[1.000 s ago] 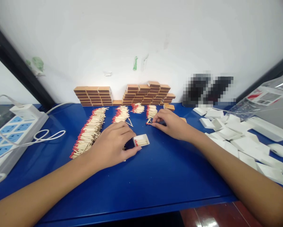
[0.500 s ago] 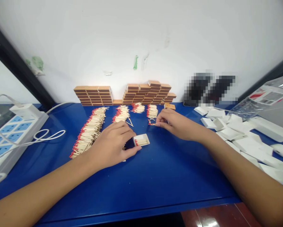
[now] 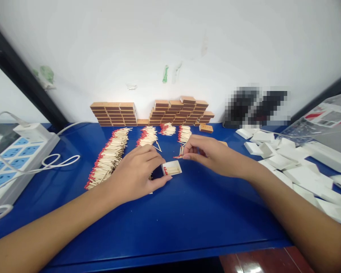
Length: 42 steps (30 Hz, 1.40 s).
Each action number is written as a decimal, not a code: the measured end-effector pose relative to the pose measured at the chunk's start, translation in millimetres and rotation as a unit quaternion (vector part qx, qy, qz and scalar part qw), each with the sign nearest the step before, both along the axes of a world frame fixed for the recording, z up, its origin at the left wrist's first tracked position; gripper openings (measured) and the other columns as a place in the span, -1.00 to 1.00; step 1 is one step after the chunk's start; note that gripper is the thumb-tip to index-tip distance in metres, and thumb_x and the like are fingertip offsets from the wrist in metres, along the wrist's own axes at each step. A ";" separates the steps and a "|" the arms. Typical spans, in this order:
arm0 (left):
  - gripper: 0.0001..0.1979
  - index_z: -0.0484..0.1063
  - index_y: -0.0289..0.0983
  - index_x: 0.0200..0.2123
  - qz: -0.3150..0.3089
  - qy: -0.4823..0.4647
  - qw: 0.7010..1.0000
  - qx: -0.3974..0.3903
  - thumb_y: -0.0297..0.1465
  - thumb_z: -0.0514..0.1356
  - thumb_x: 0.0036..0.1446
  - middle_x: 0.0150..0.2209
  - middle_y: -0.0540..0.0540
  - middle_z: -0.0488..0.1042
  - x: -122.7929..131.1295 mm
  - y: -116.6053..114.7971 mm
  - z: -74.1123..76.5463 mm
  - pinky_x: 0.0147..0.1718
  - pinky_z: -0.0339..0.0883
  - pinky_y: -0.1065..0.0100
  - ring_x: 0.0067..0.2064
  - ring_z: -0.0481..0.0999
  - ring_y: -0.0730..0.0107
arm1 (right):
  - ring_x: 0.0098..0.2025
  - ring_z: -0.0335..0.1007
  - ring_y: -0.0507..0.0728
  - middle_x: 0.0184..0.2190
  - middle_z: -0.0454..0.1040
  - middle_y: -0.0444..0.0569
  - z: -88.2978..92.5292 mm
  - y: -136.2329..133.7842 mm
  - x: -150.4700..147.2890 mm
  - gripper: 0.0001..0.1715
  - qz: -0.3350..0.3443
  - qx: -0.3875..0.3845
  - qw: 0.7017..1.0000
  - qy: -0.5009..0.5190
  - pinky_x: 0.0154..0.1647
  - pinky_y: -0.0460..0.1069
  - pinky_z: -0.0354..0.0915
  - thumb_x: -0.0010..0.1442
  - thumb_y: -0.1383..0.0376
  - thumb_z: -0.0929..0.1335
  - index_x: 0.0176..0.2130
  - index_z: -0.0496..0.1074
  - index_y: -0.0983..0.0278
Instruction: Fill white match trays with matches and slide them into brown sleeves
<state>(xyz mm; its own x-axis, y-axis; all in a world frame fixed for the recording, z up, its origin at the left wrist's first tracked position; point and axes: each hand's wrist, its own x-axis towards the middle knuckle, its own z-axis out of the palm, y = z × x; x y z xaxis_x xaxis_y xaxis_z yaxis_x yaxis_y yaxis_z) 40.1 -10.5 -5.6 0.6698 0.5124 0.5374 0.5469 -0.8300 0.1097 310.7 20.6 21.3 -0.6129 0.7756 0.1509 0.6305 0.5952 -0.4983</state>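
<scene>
My left hand (image 3: 140,168) rests on the table with thumb and fingers round the left end of a small white matchbox tray (image 3: 174,163), steadying it. Red-tipped matches (image 3: 172,171) lie side by side in the tray. Above and right of it, my right hand (image 3: 203,151) is closed in a pinch on a few matches (image 3: 178,156), red heads pointing left. Just behind those fingertips is a small pile of matches (image 3: 184,134). A long row of matches (image 3: 109,157) lies left of my left hand, with further piles (image 3: 147,135) behind it.
Brown matchboxes (image 3: 113,113) are stacked along the wall, with another stack (image 3: 178,112) to their right. A single matchbox (image 3: 206,129) lies in front. White trays (image 3: 304,170) are heaped at right, near a plastic bag (image 3: 315,113). A power strip (image 3: 19,159) with cables stands left.
My right hand has moved slightly nearer to me, away from the small pile, with matches in its pinch. My left hand stays at the tray. The view has shifted slightly.
</scene>
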 end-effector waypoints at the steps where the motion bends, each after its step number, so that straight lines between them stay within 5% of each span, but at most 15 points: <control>1: -0.75 0.57 -0.30 -0.15 0.001 0.001 1.000 -0.002 -0.22 0.34 0.29 -0.25 -0.12 0.61 0.0 -0.3 0.2 -0.09 0.49 0.15 -0.12 0.56 0.16 | -0.23 0.36 0.13 -0.26 0.51 -0.05 -0.6 -2.9 -3.2 -0.76 0.006 -0.003 1.000 -0.003 -0.23 0.03 0.21 0.44 0.15 0.32 -0.25 0.46 0.19; 13: -0.76 0.57 -0.30 -0.16 0.000 0.002 1.000 0.001 -0.22 0.33 0.30 -0.21 -0.13 0.63 -0.6 -1.4 0.4 -0.05 0.51 0.13 -0.09 0.58 0.17 | -0.18 0.42 0.13 -0.15 0.48 -0.01 -21.0 -17.7 -23.4 -0.90 0.028 0.028 0.999 0.009 -0.16 0.03 0.33 0.44 0.27 0.32 -0.19 0.42 0.19; 23: -0.77 0.58 -0.30 -0.15 -0.002 0.000 1.000 -0.005 -0.23 0.34 0.29 -0.21 -0.13 0.63 -1.0 -0.7 -0.4 -0.04 0.50 0.13 -0.09 0.57 0.17 | -0.18 0.41 0.11 -0.20 0.46 -0.04 -20.2 -21.1 -29.3 -0.91 0.035 0.040 0.997 0.060 -0.17 0.01 0.31 0.41 0.27 0.37 -0.20 0.48 0.21; 32: -0.77 0.58 -0.29 -0.15 -0.005 -0.002 1.000 -0.006 -0.23 0.32 0.30 -0.22 -0.13 0.62 0.1 -1.5 0.6 -0.08 0.50 0.15 -0.11 0.57 0.17 | -0.23 0.39 0.17 -0.26 0.48 0.02 -14.3 13.8 4.1 -0.85 -0.075 0.129 0.989 0.006 -0.21 0.06 0.28 0.38 0.24 0.36 -0.24 0.52 0.21; 37: -0.75 0.58 -0.30 -0.15 -0.007 -0.002 1.000 0.004 -0.22 0.32 0.31 -0.22 -0.15 0.62 -0.8 -0.4 0.3 -0.06 0.51 0.13 -0.11 0.57 0.16 | -0.08 0.42 0.23 -0.12 0.47 0.06 -16.7 20.0 12.4 -0.75 -0.036 0.087 0.995 -0.043 -0.10 0.10 0.33 0.38 0.29 0.32 -0.02 0.56 0.15; 42: -0.75 0.58 -0.31 -0.15 -0.012 0.000 1.000 -0.003 -0.21 0.31 0.31 -0.23 -0.15 0.61 -0.5 -0.5 1.0 -0.06 0.51 0.13 -0.11 0.56 0.16 | -0.07 0.40 0.21 -0.12 0.45 0.04 -18.2 18.1 9.1 -0.78 -0.027 0.064 0.996 -0.054 -0.11 0.06 0.32 0.41 0.31 0.31 -0.12 0.57 0.15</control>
